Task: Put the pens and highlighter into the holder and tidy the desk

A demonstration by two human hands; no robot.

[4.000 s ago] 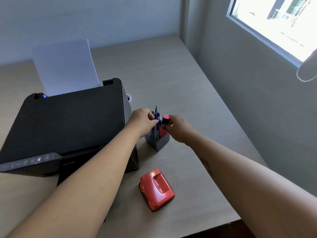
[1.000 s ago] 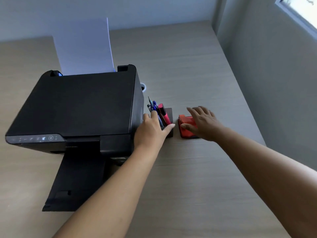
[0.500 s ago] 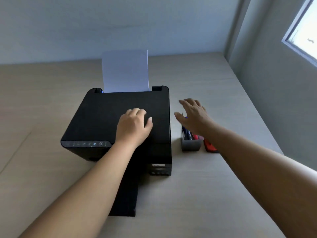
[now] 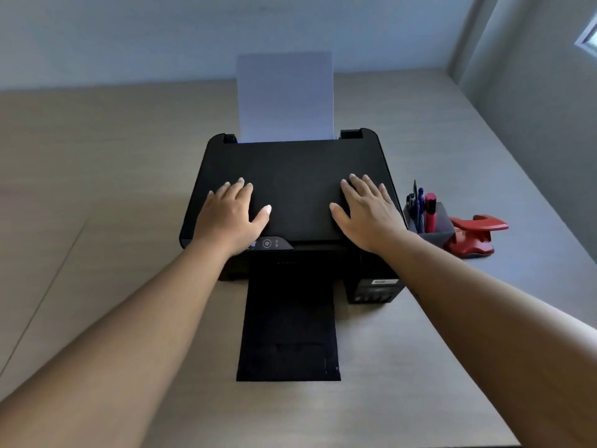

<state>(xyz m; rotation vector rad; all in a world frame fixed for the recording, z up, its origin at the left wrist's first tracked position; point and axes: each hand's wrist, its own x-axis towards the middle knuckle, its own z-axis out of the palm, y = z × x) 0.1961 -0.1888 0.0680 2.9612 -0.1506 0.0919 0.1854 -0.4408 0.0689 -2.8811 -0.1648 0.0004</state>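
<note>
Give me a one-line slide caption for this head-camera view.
Both hands, left hand and right hand, flat on printer; pens stand in holder.

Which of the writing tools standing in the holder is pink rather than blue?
The highlighter, at the right end of the row in the holder, next to the red hole punch. It is thick and pink; the pens to its left are thin and blue.

The left hand [image 4: 232, 216] is covering the left part of the printer [image 4: 290, 189] control strip — only a couple of icons are showing past the thumb, too small to read. The holder [image 4: 431, 232] is hiding the lower halves of the pens [image 4: 418, 208] and the highlighter [image 4: 430, 211], and its right wall is masking the near end of the red hole punch [image 4: 475, 236]. Both forearms are running out of the bottom edge, and the window [image 4: 589, 33] is being cut by the right edge — just a corner is showing.
</note>
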